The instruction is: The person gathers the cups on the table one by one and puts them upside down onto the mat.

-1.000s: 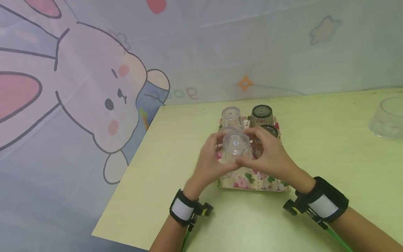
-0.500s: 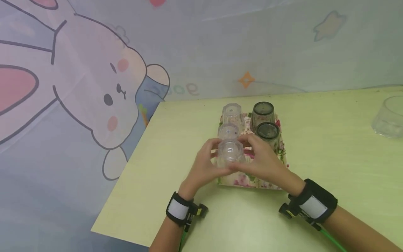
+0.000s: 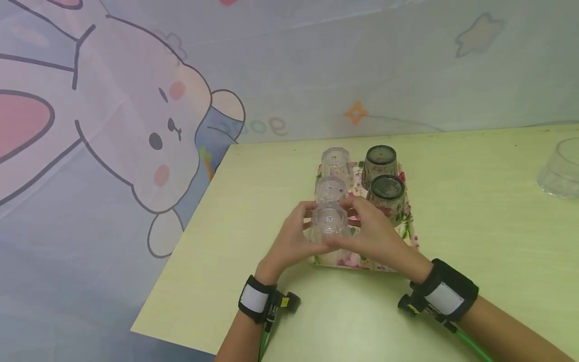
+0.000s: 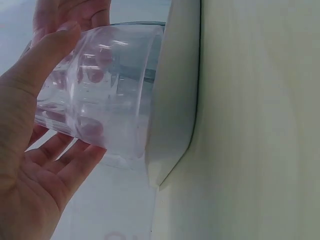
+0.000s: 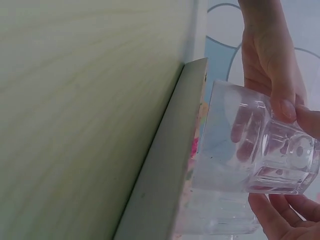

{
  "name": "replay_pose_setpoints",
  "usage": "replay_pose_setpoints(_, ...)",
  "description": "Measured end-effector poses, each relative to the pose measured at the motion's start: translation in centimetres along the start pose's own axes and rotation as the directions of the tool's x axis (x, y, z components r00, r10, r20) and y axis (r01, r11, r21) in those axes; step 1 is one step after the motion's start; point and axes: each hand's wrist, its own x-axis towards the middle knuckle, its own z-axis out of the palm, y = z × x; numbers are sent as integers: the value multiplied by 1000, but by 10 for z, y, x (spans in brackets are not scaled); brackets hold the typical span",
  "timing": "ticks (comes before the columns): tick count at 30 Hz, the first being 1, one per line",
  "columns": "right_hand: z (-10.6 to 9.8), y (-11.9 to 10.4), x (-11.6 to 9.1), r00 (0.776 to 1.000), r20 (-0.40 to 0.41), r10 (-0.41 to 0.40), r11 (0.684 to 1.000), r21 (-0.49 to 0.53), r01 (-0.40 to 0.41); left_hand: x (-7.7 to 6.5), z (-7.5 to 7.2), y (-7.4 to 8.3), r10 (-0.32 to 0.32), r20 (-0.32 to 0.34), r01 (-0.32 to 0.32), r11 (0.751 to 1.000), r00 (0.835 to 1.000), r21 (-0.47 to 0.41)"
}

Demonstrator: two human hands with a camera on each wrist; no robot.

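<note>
An upside-down clear glass (image 3: 329,226) is between both hands over the front left of a floral tray (image 3: 350,260). My left hand (image 3: 289,239) grips its left side with curled fingers and thumb. From the other side, my right hand (image 3: 373,236) grips the same glass. In the left wrist view the rim of the clear glass (image 4: 120,95) meets the tray's edge (image 4: 177,90); whether it fully rests there I cannot tell. Right behind it stands a second clear glass (image 3: 330,189), with a third clear glass (image 3: 336,163) farther back, both upside down.
Two dark grey glasses, a nearer one (image 3: 387,198) and a farther one (image 3: 380,163), stand upside down along the tray's right side. A larger clear vessel (image 3: 561,171) sits at the far right of the pale yellow table (image 3: 475,216). A cartoon-printed cloth (image 3: 289,65) hangs behind.
Both hands have brought the clear glass toward the front of the tray and slightly left, uncovering the clear glass and the nearer dark glass behind. During the last half second they barely move.
</note>
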Motion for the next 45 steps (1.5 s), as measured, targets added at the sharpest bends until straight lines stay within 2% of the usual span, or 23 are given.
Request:
replay_pose_setpoints(13, 3, -2, 0, 999, 23, 25, 1000, -1, -25, 5, -6, 3, -92, 108, 93, 996, 990, 1)
replay_pose_setpoints(21, 3, -1, 0, 999, 25, 27, 1000, -10, -27, 7, -6, 4, -85, 122, 83, 996, 989, 19)
replay_pose_setpoints(28, 5, -3, -2, 1000, 9, 12, 999, -37, -12, 7, -5, 4, -104, 162, 97, 994, 981, 54)
replay_pose_setpoints(34, 7, -2, -2, 1000, 6, 14, 999, -32, -13, 5, -5, 5, -109, 170, 96, 992, 979, 84)
replay_pose_setpoints(37, 8, -1, -3, 1000, 8, 14, 999, -31, -13, 4, -5, 6, -101, 165, 85, 991, 981, 101)
replay_pose_setpoints(39, 7, 0, -3, 1000, 9, 10, 1000, -25, -10, 3, -6, 8, -85, 143, 64, 987, 986, 144)
replay_pose_setpoints(43, 3, -2, -5, 1000, 5, -1, 1000, -7, 1, 1, -9, 16, 13, 68, -31, 962, 998, 270)
replay_pose_setpoints(45, 0, -3, -5, 1000, -1, -15, 1000, -7, 15, 2, -11, 21, 82, 38, -90, 941, 996, 326)
